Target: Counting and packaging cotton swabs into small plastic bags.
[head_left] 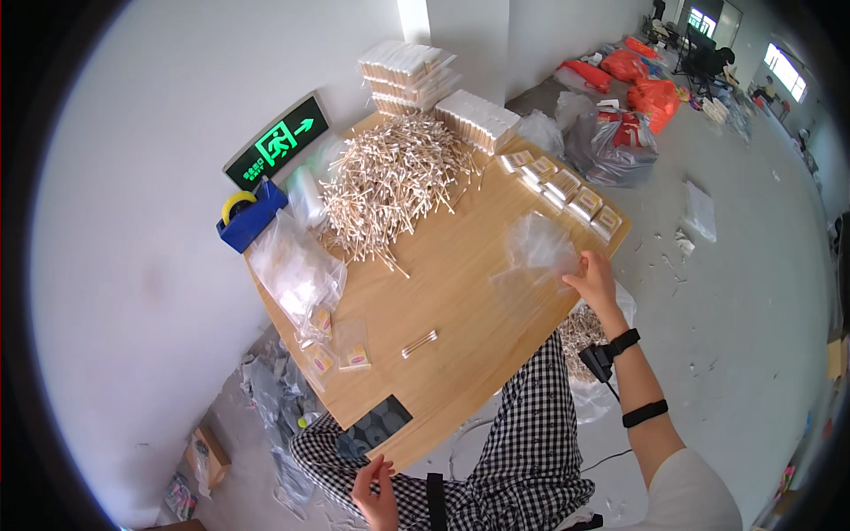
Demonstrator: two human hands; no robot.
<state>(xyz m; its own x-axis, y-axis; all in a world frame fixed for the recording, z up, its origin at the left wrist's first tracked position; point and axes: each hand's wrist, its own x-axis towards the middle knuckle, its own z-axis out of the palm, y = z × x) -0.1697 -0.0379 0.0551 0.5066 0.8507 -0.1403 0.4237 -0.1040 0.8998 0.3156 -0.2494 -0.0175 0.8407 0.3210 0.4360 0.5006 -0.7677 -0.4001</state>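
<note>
My right hand point(595, 281) is at the right edge of the wooden table point(460, 292), thumb and fingers closed on the edge of a thin clear plastic bag point(537, 243). My left hand point(376, 497) hovers over my lap by the near table edge, fingers loosely bent and apart, with nothing visible in it. Close to it lies a dark phone point(375, 427). A few cotton swabs point(420, 344) lie together in the middle of the table. Behind them is a large heap of loose cotton swabs point(394, 181).
Packed swab bundles point(407, 75) are stacked at the back; small labelled packs point(584, 203) line the right edge. On the left are a blue tape dispenser point(252, 217), plastic bags point(297, 265) and bagged labels point(354, 354). A bag of swabs point(583, 336) sits below the table's right side.
</note>
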